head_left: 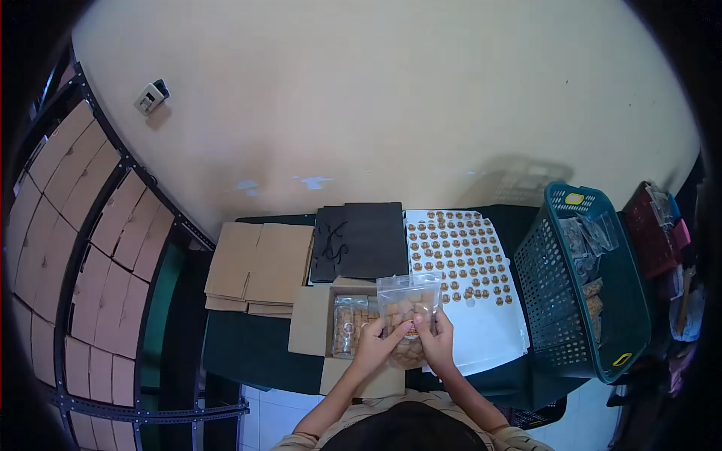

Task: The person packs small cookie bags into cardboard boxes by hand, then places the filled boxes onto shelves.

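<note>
A clear zip bag [410, 297] filled with light brown pieces is held upright between both hands, in front of an open cardboard box. My left hand [374, 347] grips its left side, and my right hand [436, 342] grips its right side. Both thumbs press on the bag's front, near a small round sticker that they partly cover. Inside the open box [310, 319], to the left, more filled clear bags [348, 327] stand side by side. Right of the bag lies a white sheet [481, 342] with rows of round brown stickers [455, 244].
Flat cardboard pieces [233, 259] and black bags [372, 240] lie behind the box. A green basket [538, 293] with clear packets stands on the right, beside a dark red container [653, 233]. Shelves of cardboard boxes [98, 301] line the left side.
</note>
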The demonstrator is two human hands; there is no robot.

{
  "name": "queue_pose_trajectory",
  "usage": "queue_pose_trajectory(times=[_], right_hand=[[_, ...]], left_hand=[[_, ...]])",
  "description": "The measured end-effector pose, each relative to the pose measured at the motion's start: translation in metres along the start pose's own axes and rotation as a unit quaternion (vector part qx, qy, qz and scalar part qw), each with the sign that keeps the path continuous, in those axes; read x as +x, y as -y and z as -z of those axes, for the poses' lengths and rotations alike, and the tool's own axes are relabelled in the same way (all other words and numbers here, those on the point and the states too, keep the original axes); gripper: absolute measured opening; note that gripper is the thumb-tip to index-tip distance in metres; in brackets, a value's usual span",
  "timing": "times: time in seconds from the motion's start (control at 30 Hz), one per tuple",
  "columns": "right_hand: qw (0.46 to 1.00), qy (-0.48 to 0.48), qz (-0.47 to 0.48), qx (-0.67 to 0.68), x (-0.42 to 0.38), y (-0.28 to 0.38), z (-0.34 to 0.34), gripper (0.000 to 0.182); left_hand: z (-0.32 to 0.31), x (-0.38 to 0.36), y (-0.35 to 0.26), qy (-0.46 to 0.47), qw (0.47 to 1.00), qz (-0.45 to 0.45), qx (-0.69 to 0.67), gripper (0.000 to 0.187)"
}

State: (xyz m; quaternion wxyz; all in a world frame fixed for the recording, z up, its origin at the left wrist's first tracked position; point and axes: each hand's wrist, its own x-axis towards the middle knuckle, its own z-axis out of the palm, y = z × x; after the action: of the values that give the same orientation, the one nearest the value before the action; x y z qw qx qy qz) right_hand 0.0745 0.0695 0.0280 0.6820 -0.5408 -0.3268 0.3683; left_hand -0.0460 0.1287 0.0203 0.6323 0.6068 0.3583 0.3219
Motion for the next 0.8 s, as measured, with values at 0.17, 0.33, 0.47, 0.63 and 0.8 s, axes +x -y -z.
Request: queue_pose_trajectory(times=[0.17,0.33,0.47,0.63,0.8], right_hand=[[0.999,0.023,-0.036,0.022,0.001,-0.005,0.005,0.027],[0.994,0.107,-0.01,0.009,0.001,0.0,0.005,0.042],[0.99,0.138,-0.026,0.025,0.002,0.006,0.007,0.043],[0.981,0.176,-0.074,0.023,0.0,0.008,0.013,0.042],[0.993,0.104,-0.042,0.035,0.0,-0.005,0.013,0.037]], left_hand=[[-0.001,-0.001,-0.005,-0.016,1.0,-0.018,0.005,0.022],[0.008,0.005,0.0,0.021,1.0,-0.008,-0.009,0.024],[0.004,0.005,-0.013,0.004,0.997,-0.023,-0.073,0.025],[0.016,0.005,-0.014,0.038,0.996,0.074,-0.023,0.03],[0.007,-0.001,-0.017,0.072,0.994,0.028,-0.072,0.034]])
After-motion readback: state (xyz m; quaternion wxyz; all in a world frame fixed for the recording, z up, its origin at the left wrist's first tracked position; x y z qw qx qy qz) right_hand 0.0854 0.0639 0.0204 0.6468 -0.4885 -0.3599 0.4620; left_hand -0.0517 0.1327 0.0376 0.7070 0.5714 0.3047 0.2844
